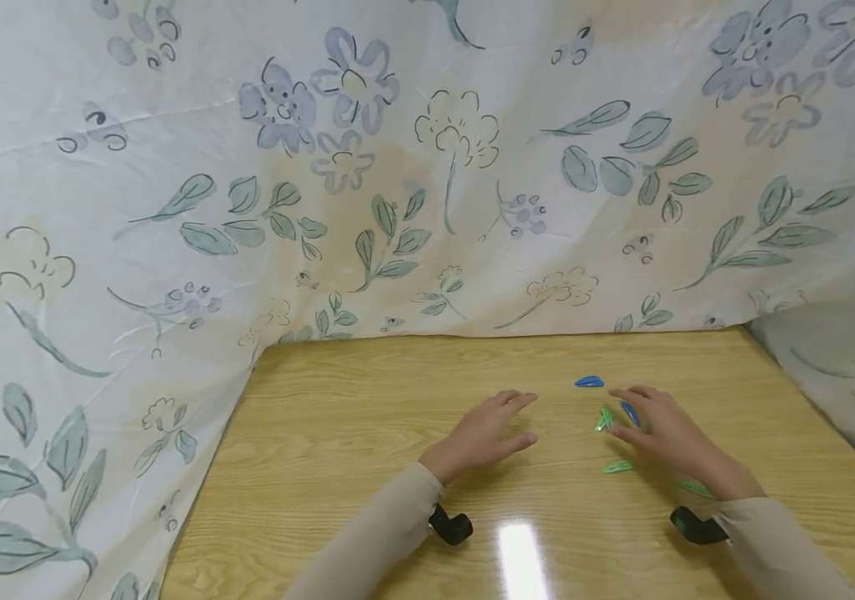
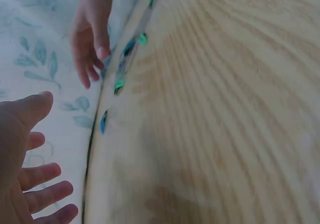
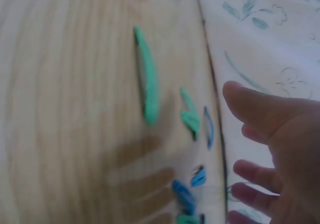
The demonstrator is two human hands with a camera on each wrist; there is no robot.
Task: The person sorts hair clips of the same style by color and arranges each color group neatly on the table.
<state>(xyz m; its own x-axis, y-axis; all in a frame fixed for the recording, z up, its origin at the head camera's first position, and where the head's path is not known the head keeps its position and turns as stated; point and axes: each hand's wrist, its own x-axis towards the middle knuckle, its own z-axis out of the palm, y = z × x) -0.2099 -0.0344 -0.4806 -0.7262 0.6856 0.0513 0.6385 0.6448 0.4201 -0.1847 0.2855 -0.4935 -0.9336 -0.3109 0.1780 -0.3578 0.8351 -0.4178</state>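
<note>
Several blue and green hair clips lie scattered on the wooden table. In the head view one blue clip [image 1: 589,382] lies farthest back. Another blue clip [image 1: 630,412] shows beside the fingers of my right hand [image 1: 663,435], next to what looks like overlapping green clips [image 1: 604,419]. Closer to me are a single green clip [image 1: 618,467] and one more green clip [image 1: 695,489], partly hidden by the right wrist. The right hand hovers over the group, fingers loosely spread, holding nothing. To the left of the clips, my left hand [image 1: 483,435] hangs above bare wood, also holding nothing.
The wooden table [image 1: 322,433] is bounded at the back and sides by a floral cloth [image 1: 397,275]. Black wrist mounts [image 1: 452,527] hang below both sleeves. A bright light reflection [image 1: 521,558] falls on the table's near part.
</note>
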